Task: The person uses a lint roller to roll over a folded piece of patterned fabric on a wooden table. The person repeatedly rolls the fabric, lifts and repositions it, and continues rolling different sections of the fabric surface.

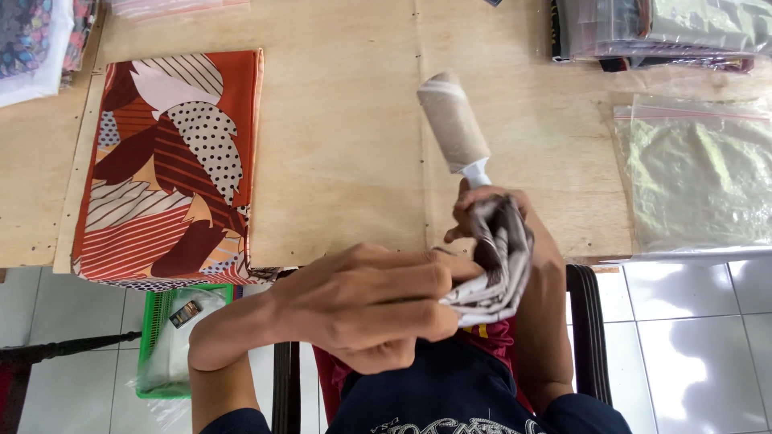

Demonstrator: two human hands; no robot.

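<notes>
left hand (378, 301): fingers curled together over the near end of the grey-and-white patterned cloth (494, 265), pinching its bunched edge against the palm; back of the hand faces the camera.
right hand (503, 213): mostly hidden by the cloth; fingers closed round the white handle of the lint roller (457, 124), with the cloth gathered in the same grasp.
lint roller: angled up and away from the body, its dusty beige barrel over the plywood table (338, 145), not touching the cloth that shows.
grey-and-white patterned cloth: crumpled and folded into a loose wad, held between both hands just off the near table edge, above the person's lap; it runs from the left fingertips up into the right fist.
orange leaf-print cloth (169, 161): folded flat into a neat rectangle, lying on the table well to the left of the hands.
clear zip bags (700, 173): a flat one on the right of the table, a stack of filled ones (651, 32) at the far right corner.
green basket (169, 337): on the tiled floor under the left edge, holding plastic wrap.
progress, judged: one cloth looks finished and laid out; the held cloth is bunched, not yet spread or folded flat, and not bagged.
</notes>
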